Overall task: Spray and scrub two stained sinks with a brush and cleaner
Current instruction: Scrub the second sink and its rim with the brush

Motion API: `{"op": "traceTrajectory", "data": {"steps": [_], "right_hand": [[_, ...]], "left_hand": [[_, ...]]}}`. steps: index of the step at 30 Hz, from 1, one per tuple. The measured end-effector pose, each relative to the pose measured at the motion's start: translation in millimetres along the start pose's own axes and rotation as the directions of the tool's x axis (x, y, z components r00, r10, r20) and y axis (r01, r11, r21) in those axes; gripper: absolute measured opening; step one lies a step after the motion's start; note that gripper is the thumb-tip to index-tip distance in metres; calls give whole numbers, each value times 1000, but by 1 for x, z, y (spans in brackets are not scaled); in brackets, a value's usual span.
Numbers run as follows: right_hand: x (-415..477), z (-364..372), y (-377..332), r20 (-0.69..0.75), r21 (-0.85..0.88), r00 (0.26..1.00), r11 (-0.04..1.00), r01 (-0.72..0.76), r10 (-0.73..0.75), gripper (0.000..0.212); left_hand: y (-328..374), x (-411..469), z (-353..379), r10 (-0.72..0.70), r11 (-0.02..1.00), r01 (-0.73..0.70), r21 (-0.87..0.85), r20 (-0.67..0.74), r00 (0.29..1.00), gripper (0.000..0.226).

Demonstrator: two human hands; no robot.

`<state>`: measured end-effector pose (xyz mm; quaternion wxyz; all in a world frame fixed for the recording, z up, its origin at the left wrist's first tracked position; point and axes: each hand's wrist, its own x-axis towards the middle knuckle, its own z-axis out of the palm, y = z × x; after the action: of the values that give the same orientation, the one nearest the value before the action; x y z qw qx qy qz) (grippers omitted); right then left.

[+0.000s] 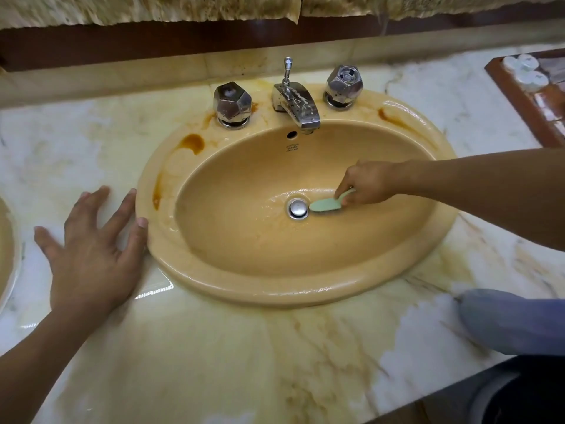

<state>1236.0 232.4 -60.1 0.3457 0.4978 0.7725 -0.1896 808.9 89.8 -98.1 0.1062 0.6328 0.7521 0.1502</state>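
One green brush (325, 205) sits pinched in the right hand (367, 182) low in the sink (244, 289), head pointing left just beside the drain (297, 208); the left hand (91, 249) rests flat, fingers spread, on the counter (214, 347).

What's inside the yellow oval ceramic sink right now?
A round chrome drain stopper and, beside it, a pale green plastic brush held by the right hand. Its bristles are hidden underneath; the hand covers most of the handle.

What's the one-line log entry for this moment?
step: scrubbing sink | right grip: holds green brush, head beside drain stopper | left grip: flat on marble counter | rust stains: on sink rim
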Motion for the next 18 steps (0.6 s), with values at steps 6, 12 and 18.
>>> {"op": "traceTrajectory", "data": {"steps": [6, 12, 18], "right_hand": [[18, -1, -23, -67, 169, 982, 972, -166, 179, 31], [25, -4, -40, -25, 446, 945, 849, -282, 327, 25], [15, 19, -49, 197, 609, 887, 658, -444, 417, 17]], "left_hand": [[4, -1, -3, -4, 1000, 4, 30, 9, 1000, 66], [5, -2, -5, -11, 999, 10, 46, 35, 999, 68], [4, -1, -5, -12, 998, 10, 60, 38, 999, 66]]}}
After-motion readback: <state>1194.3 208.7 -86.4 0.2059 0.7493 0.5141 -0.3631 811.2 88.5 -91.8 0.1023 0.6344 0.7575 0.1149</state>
